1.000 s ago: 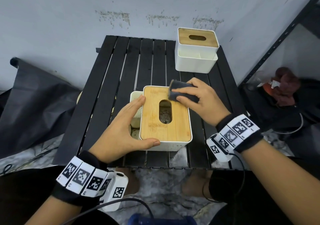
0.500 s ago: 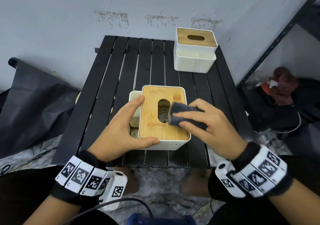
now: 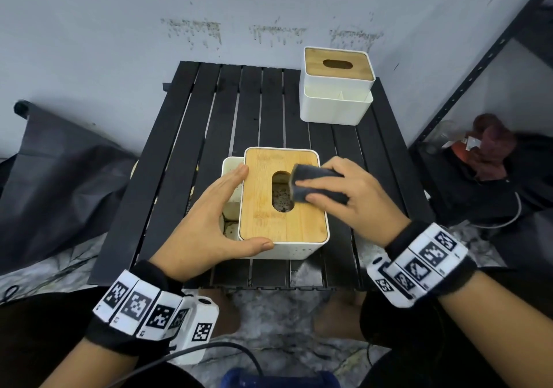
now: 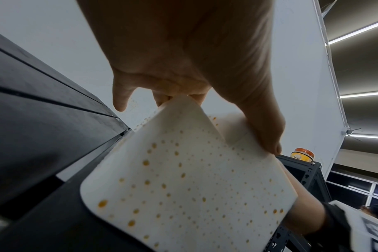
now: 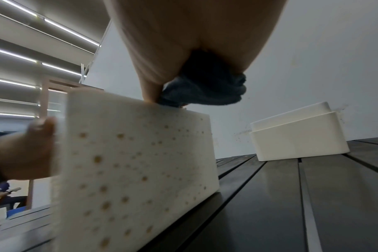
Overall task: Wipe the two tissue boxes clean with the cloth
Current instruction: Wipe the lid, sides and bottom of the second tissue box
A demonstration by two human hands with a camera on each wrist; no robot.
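The near tissue box (image 3: 284,205) stands at the front centre of the black slatted table (image 3: 179,154); the left hand (image 3: 206,223) braces it, fingers straight along the left side, thumb on the front corner. The right hand (image 3: 353,196) grips the folded dark cloth (image 3: 314,185), fingers curled round it, pressing it on the wooden lid beside the slot. The far tissue box (image 3: 336,85) stands at the back right corner, well apart
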